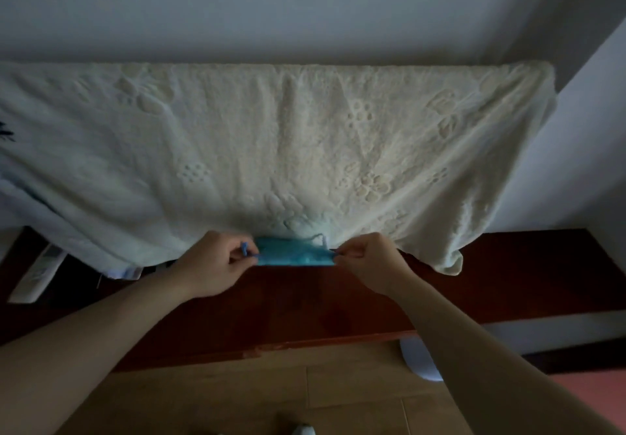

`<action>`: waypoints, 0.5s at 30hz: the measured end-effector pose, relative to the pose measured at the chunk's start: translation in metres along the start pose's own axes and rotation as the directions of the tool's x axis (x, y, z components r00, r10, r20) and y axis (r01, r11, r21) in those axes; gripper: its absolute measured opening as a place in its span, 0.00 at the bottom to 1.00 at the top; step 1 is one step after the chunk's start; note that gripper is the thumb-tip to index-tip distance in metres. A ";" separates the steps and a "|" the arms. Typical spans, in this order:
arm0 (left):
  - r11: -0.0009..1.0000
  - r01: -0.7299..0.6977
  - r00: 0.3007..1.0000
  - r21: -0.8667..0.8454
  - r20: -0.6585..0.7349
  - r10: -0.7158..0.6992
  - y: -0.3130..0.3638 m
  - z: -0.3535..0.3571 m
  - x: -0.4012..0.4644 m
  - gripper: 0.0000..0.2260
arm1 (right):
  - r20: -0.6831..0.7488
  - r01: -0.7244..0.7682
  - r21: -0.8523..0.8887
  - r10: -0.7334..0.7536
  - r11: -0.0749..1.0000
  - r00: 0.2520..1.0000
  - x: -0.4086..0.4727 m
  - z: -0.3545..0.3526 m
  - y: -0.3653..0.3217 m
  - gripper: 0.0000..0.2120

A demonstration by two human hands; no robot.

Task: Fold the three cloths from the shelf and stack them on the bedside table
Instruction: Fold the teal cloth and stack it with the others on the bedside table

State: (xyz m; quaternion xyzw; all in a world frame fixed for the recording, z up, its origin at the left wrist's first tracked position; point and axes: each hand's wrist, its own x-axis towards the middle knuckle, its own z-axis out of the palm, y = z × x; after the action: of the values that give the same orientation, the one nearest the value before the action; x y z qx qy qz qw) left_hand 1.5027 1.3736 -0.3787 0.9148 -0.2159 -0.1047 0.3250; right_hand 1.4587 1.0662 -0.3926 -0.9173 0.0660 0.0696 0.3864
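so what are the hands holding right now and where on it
Both hold the small blue cloth, stretched between them over the table: the left hand pinches its left end, the right hand its right end.

Dim room: pale wall (305,4), reddish wooden table (508,282), light wood floor (271,394).

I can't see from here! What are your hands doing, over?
Left hand and right hand each pinch an end of the blue cloth. Cloth over red table. Cream blanket hangs close behind.
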 end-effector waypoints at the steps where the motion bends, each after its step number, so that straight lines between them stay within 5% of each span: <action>1: 0.999 0.020 0.999 0.031 0.049 -0.022 -0.009 0.010 -0.005 0.02 | 0.053 -0.019 -0.044 0.022 0.999 0.998 -0.003 0.008 0.005 0.04; 6: 0.983 0.065 0.970 0.171 0.221 -0.103 -0.035 0.052 -0.024 0.06 | 0.191 -0.081 -0.156 0.111 0.984 0.975 -0.017 0.051 0.030 0.06; 15: 0.981 0.165 0.963 0.101 0.197 -0.182 -0.056 0.068 -0.029 0.03 | 0.175 -0.104 -0.086 0.118 0.991 0.977 -0.017 0.067 0.046 0.05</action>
State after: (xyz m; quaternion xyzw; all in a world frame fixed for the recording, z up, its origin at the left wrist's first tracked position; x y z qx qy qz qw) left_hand 1.4726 1.3884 -0.4648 0.9273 -0.1714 -0.2174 0.2520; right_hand 1.4284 1.0833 -0.4679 -0.9161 0.0794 0.1762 0.3512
